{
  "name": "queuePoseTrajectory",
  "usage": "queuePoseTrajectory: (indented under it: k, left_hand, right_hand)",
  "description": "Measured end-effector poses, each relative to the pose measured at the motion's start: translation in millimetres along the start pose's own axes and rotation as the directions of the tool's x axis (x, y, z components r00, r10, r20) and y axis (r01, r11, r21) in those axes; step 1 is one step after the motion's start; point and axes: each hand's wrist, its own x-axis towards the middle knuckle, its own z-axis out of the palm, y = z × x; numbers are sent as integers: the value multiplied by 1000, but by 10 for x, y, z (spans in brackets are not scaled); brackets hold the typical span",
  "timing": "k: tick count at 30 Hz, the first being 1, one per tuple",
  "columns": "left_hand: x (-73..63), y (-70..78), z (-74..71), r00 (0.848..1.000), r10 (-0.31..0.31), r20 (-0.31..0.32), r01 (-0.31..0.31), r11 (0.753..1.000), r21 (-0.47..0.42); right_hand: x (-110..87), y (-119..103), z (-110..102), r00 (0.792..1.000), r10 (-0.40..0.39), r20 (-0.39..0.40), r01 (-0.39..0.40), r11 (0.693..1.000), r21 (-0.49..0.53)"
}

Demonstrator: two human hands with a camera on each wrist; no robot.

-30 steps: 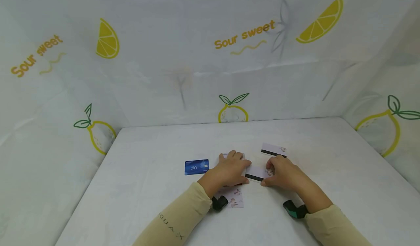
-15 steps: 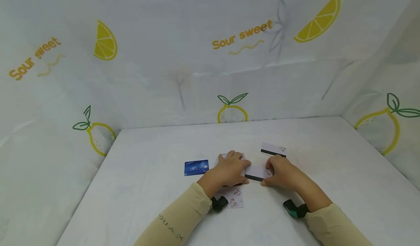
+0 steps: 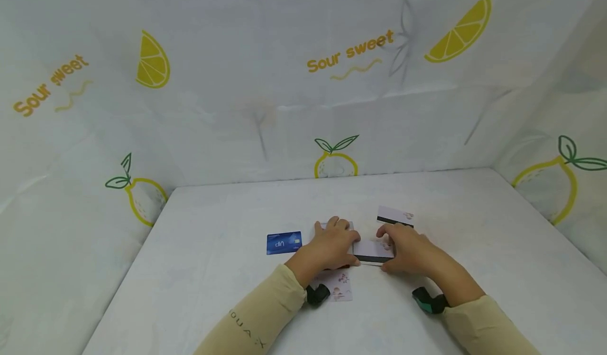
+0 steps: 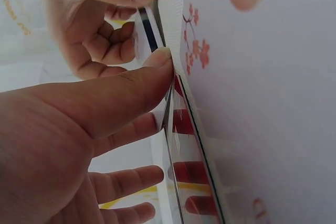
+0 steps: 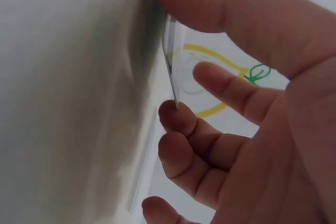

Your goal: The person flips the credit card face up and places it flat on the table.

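My left hand [image 3: 328, 243] rests over a flat pale item [image 3: 351, 228] and largely hides it; in the left wrist view its fingers lie fairly straight, with the thumb tip at a thin edge. Just right of it lies a pale card with a black stripe [image 3: 366, 249], floral print at its right end. My right hand [image 3: 413, 250] holds this card by its edges, thumb on the near side and fingers on the far side. The right wrist view shows the card [image 5: 171, 56] edge-on between thumb and fingers. A pale floral card [image 3: 343, 286] lies below my left wrist.
On the white table [image 3: 227, 292], a blue VIP card [image 3: 283, 243] lies left of my left hand. Another pale striped card [image 3: 395, 215] lies beyond my right hand. Lemon-printed white sheeting [image 3: 237, 81] stands behind and at both sides.
My right thumb and fingers have spread apart from a tight pinch on the striped card and shifted slightly, showing more of its right end. My left hand has barely moved.
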Motion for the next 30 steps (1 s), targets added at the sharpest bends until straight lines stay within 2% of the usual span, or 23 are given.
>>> queuePoseTrajectory:
  k: [4,10,16,24,30]
  left_hand:
    - [-1,-3,11,1000,6,-10,-6,1000,7]
    - [-21,-20,25,997,54,-51,-53,999,11]
    - [-14,-11,11,991,64,-116,-66,998,-11]
    - [-36,44,-53,970,126,-207,-133,991,-19]
    - [-58,78,-92,960,147,-239,-155,988,-15]
  right_hand:
    - [-25,-1,-19,1000,-26,-5,26,997,-72]
    - [-23,31,-17,999,-33,-19,31,996,-86]
    - [-10,35,-29,994,-59,-88,50,994,-101]
    - [2,-60,6,962,-152,-226,122,982,-143]
    - [-21,-107,16,942,-212,-259,181,974,-135]
